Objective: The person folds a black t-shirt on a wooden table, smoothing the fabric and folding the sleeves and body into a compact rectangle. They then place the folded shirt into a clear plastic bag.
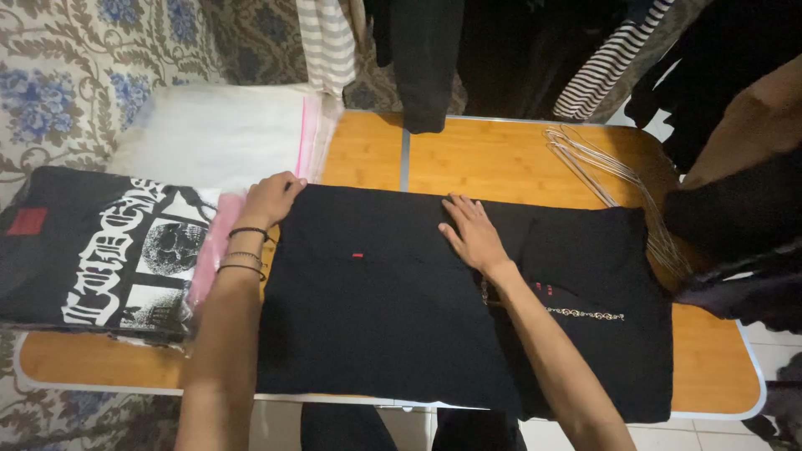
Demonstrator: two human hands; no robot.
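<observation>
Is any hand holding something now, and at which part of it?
The left hand grips the black garment at its upper left corner. The right hand holds nothing; it lies flat on the garment's top middle.

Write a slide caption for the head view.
Left hand grips a black shirt's corner; right hand presses it flat on a wooden table.
</observation>
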